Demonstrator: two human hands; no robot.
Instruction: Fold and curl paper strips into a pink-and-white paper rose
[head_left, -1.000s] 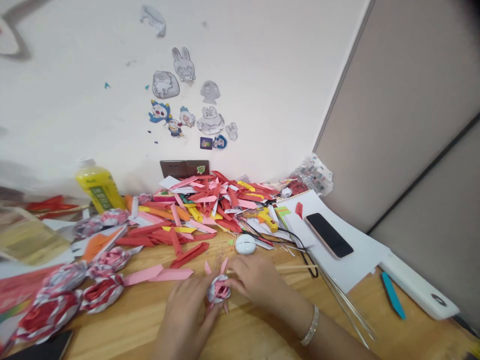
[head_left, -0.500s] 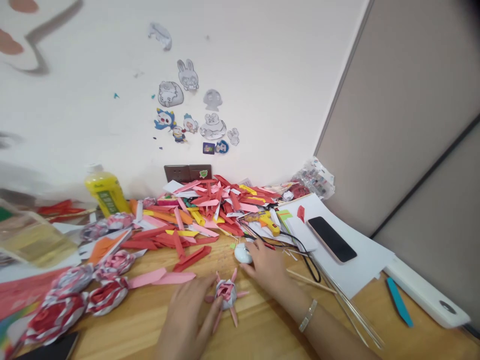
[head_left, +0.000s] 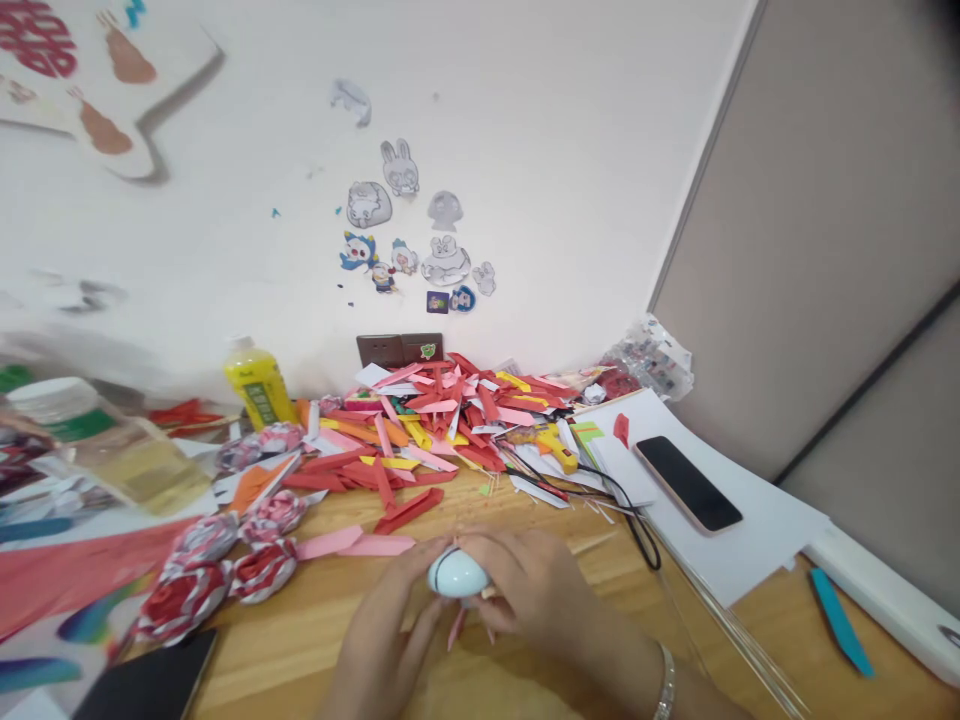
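The right hand (head_left: 525, 580) is closed on the white egg (head_left: 459, 575); the left hand (head_left: 394, 615) is half curled beside it, grip indeterminate. The flower (head_left: 456, 628) lies beneath the egg, mostly hidden. Its pink ends protrude, apparently unfinished. Woven flowers (head_left: 264, 570) at left appear complete; folded strips (head_left: 420, 430) lie loose on the worktop (head_left: 270, 660).

white wall cutout (head_left: 171, 62): red 囍 sign (head_left: 37, 40) | yellow bottle (head_left: 244, 376): green label (head_left: 268, 402), lettering illegible

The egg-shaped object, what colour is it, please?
The egg-shaped object is pale blue-white with a dark line, shown best in the head view.
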